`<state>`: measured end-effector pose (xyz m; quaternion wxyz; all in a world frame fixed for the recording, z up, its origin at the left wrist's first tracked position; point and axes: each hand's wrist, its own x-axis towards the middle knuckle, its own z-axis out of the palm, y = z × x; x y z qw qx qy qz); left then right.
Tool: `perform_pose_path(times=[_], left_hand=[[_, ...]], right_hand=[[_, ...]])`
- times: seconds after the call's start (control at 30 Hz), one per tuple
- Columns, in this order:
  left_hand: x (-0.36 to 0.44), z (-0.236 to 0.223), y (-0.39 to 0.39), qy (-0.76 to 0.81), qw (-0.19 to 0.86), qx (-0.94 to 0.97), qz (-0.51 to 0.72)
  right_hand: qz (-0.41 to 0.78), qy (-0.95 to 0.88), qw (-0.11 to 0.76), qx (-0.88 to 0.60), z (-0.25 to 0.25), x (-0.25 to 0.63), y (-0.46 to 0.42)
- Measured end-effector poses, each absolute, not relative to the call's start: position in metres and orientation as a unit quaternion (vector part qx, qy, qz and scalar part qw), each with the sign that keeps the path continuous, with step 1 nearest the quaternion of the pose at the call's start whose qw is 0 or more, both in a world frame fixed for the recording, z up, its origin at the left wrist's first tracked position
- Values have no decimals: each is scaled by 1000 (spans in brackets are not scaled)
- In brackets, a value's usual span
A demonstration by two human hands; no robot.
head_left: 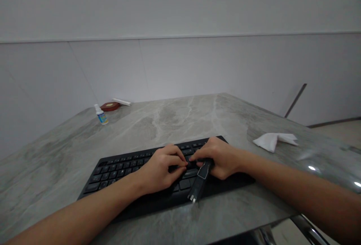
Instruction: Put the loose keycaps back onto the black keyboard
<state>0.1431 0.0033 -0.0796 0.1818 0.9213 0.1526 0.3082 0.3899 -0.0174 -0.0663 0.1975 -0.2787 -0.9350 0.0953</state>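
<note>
A black keyboard [118, 168] lies near the front edge of the grey marble table [180, 121]. My left hand [162, 168] rests over the middle keys with its fingers curled and pinched toward the right hand. My right hand [218, 156] sits over the right part of the keyboard, closed around a black tool [199, 185] with a white tip that points toward me. The fingertips of both hands meet over one key; what is between them is too small to make out.
A small white spray bottle [100, 114] stands at the far left of the table. Behind it are a flat red-brown box [110, 106] and a white stick-like object [122, 102]. A crumpled white tissue [275, 141] lies at the right. A grey wall runs behind the table.
</note>
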Motion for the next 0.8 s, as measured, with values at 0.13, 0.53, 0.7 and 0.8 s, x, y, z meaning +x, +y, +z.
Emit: perform_pose_path(times=[0.13, 0.53, 0.7, 0.8], left_hand=[[143, -77, 2, 191, 222, 910, 292], [146, -70, 3, 261, 269, 889, 264], [147, -71, 3, 236, 264, 894, 275], [146, -73, 3, 222, 255, 899, 280]], right_hand=[[115, -931, 190, -291, -62, 390, -17], [116, -928, 190, -298, -63, 392, -13], [116, -929, 206, -287, -64, 393, -14], [118, -932, 229, -254, -65, 393, -14]])
